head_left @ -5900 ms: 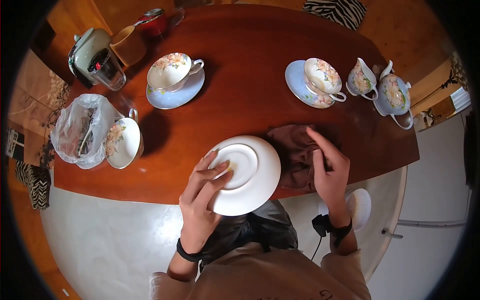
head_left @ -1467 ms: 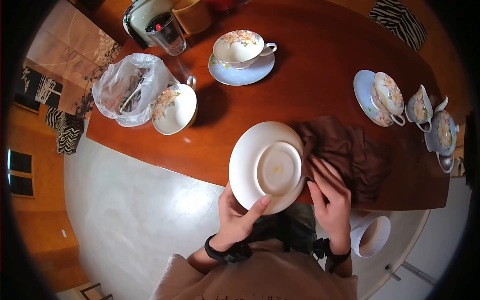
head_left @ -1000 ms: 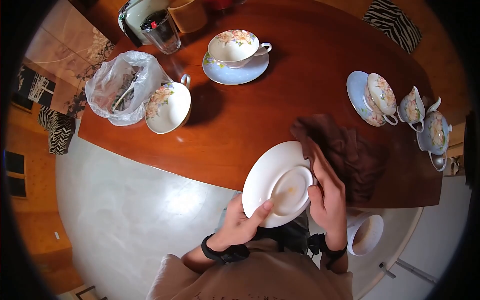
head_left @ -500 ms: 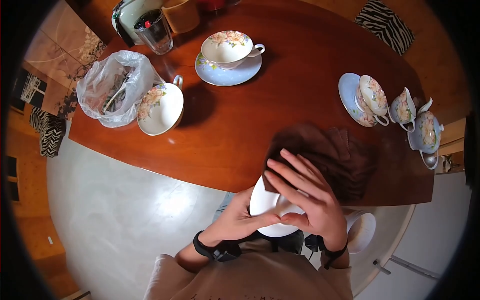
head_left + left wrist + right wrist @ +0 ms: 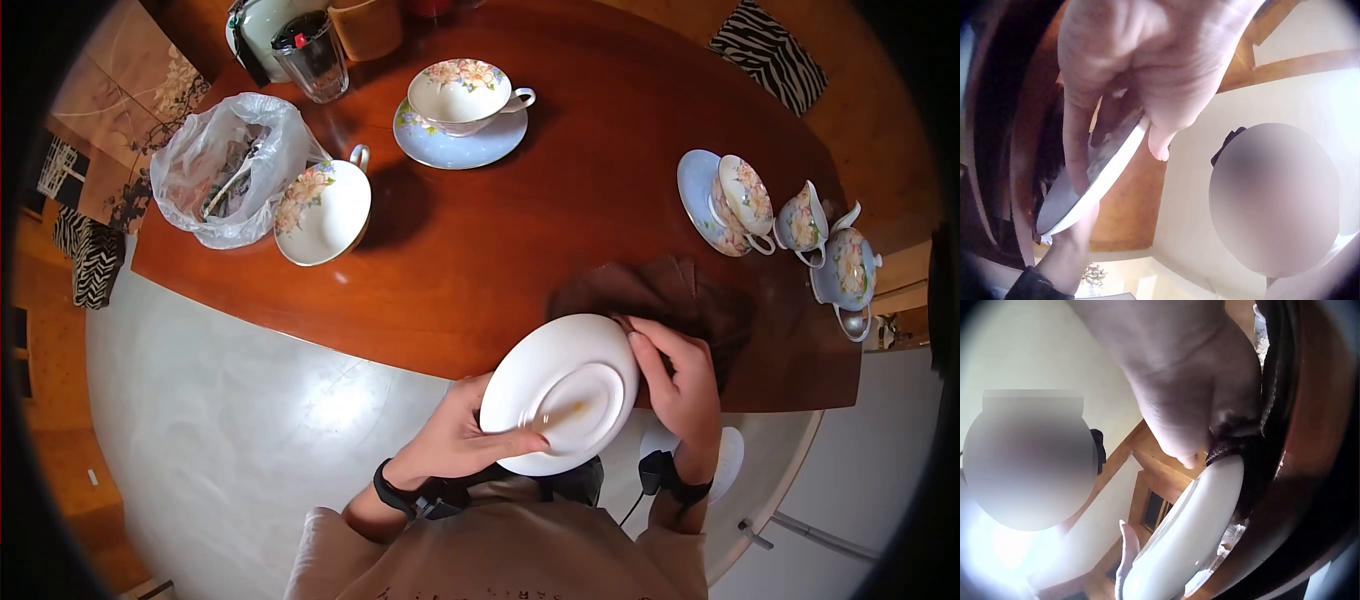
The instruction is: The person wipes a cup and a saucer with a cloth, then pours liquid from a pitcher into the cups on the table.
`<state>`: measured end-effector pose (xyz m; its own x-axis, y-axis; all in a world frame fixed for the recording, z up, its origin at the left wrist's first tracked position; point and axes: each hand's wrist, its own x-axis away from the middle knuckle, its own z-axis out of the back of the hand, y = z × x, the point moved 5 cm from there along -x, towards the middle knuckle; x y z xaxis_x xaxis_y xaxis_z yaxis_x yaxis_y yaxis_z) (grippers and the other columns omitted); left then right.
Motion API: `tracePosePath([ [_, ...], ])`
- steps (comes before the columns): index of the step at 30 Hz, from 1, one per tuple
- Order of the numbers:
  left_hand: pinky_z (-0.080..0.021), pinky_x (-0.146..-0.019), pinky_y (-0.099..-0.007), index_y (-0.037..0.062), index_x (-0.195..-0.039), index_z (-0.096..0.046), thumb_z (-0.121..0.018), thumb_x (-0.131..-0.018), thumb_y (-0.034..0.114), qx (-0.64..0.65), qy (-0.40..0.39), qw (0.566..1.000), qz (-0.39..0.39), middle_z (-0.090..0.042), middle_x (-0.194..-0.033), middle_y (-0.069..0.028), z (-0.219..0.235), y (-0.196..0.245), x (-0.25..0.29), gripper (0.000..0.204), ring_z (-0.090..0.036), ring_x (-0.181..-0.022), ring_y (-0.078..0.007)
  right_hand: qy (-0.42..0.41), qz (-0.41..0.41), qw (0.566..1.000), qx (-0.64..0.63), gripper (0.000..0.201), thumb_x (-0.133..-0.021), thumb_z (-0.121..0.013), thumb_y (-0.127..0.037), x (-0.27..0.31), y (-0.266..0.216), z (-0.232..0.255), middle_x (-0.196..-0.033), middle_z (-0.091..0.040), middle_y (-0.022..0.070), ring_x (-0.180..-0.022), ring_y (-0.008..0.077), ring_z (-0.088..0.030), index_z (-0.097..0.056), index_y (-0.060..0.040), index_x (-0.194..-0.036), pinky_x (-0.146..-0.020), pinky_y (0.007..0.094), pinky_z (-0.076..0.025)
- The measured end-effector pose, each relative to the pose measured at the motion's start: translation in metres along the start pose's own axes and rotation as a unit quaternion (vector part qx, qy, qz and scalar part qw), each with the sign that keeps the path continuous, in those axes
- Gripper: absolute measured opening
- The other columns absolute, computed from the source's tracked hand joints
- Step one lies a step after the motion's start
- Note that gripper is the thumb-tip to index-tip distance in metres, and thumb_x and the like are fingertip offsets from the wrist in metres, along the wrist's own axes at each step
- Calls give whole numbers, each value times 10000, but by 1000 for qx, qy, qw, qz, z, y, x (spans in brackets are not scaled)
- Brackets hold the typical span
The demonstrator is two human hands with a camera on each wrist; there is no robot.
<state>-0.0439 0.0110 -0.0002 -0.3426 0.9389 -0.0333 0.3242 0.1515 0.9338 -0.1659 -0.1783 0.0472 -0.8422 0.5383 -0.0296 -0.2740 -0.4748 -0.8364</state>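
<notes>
My left hand grips a white saucer by its left side, thumb across the underside and fingers behind. The saucer is tilted with its foot ring facing up, and a yellowish mark shows inside the ring. At the saucer's upper right rim, my right hand pinches a dark brown cloth against the edge. The rest of the cloth is bunched on the table behind. From the right wrist, the cloth shows folded over the rim of the saucer.
On the wooden table, a floral teacup stands beside a plastic bag. Another cup sits on a blue saucer. At right are a cup leaning on its saucer, a creamer and a teapot.
My right hand, spread over the saucer half a second ago, has drawn back to the right rim with the cloth. The saucer's underside is uncovered again; the left hand keeps its hold.
</notes>
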Motion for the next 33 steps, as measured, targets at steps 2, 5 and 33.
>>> tracePosePath([
  [2, -516, -902, -318, -17, -1254, -618, -819, -844, 66, 24, -4, 1000, -19, -695, -1178, -80, 2, 0, 2, 464, -639, -1057, -133, 62, 20, 998, -3, 200, -991, -591, -83, 0, 5, 5, -949, -735, 195, -869, 174, -714, -680, 64, -1094, -775, 287, -540],
  [5, -516, -909, -321, -9, -1277, -606, -819, -831, 36, -4, -23, 1000, -11, -695, -1171, -73, -1, 3, 2, 496, -638, -1061, -134, 183, 10, 983, 31, 211, -1012, -570, -93, 1, 10, 21, -805, -652, 17, -735, 60, -519, -680, 71, -1087, -678, 237, -466],
  [33, -533, -860, -306, -19, -1259, -618, -766, -820, -16, -33, -30, 998, 47, -721, -1067, -72, -9, -4, -2, 464, -659, -980, -130, 114, 70, 991, 5, 195, -977, -540, -17, -9, -30, 18, -831, -734, 108, -743, 104, -678, -702, 70, -1043, -683, 254, -527],
])
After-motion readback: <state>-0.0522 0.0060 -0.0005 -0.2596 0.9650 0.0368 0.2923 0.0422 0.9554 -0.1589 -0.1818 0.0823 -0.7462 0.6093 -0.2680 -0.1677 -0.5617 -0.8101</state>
